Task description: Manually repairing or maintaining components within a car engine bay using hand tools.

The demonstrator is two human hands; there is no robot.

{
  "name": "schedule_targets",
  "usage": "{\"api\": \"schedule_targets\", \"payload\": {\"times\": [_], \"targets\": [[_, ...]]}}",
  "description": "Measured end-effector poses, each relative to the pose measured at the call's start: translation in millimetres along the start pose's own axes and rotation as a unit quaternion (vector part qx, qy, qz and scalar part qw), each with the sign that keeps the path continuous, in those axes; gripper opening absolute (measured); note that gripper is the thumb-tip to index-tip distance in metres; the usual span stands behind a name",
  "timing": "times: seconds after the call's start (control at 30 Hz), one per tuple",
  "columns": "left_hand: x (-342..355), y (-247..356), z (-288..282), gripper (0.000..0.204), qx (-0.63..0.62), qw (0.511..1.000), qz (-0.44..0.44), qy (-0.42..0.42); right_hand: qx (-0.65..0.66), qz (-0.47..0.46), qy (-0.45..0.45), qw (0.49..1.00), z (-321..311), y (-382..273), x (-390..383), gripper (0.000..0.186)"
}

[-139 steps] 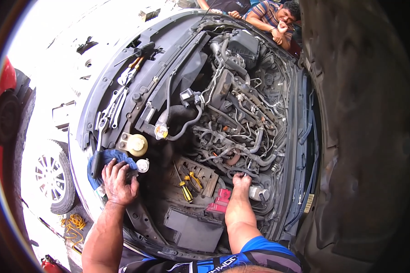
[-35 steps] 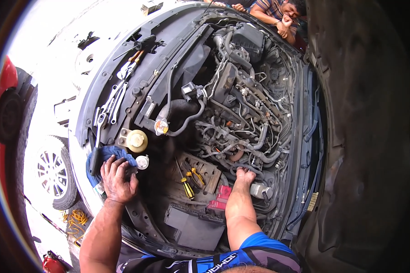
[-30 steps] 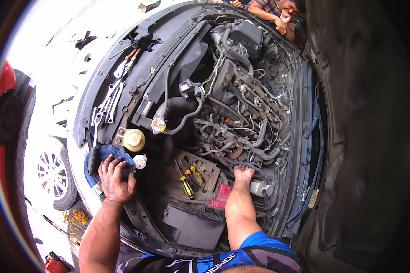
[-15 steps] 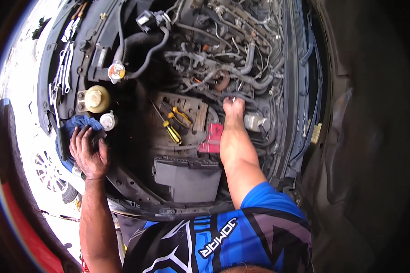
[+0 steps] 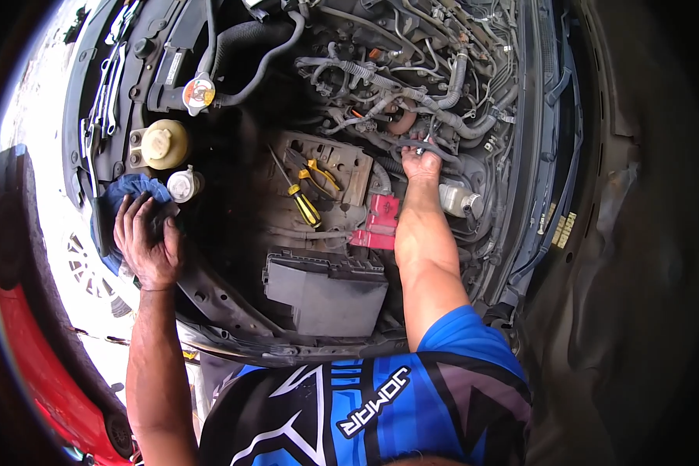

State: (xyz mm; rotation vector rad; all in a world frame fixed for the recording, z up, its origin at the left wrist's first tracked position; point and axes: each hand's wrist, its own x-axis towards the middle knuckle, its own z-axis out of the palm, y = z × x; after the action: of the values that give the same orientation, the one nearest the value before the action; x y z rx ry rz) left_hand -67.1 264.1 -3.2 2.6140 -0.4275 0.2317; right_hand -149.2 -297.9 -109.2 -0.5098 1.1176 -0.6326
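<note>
I lean over an open car engine bay. My left hand rests flat, fingers spread, on a blue cloth at the bay's left edge. My right hand reaches deep among the hoses and grips a small metal tool or fitting at a black hose; the fingertips are partly hidden. A yellow-handled screwdriver and yellow-handled pliers lie on the battery tray left of my right forearm.
A yellow reservoir cap and a white cap sit above my left hand. Wrenches lie along the left edge. A black fuse box and a red terminal cover are near me. A red vehicle stands at left.
My head has dropped closer and tilted down, so the bay fills the view and my blue shirt shows. My right hand pushed further in among the hoses. The left hand stayed on the cloth.
</note>
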Motion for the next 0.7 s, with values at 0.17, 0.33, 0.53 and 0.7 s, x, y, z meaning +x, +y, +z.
{"api": "schedule_targets", "payload": {"times": [0.17,0.33,0.53,0.7], "targets": [[-2.0,-2.7,1.2,0.038,0.013,1.0,0.01,0.005,0.021,-0.039,-0.055,0.997,0.6,1.0,9.5,0.013],[-1.3,-0.1,1.4,0.039,0.025,1.0,0.006,-0.016,0.018,-0.015,-0.153,0.988,1.4,-0.4,6.9,0.004],[-0.5,1.3,1.2,0.039,0.027,0.999,0.008,-0.02,0.028,-0.02,-0.169,0.985,5.9,-4.4,4.7,0.013],[-0.3,0.4,2.2,0.04,0.025,0.999,0.02,-0.023,0.042,-0.03,-0.205,0.977,7.1,-5.0,5.5,0.016]]}}
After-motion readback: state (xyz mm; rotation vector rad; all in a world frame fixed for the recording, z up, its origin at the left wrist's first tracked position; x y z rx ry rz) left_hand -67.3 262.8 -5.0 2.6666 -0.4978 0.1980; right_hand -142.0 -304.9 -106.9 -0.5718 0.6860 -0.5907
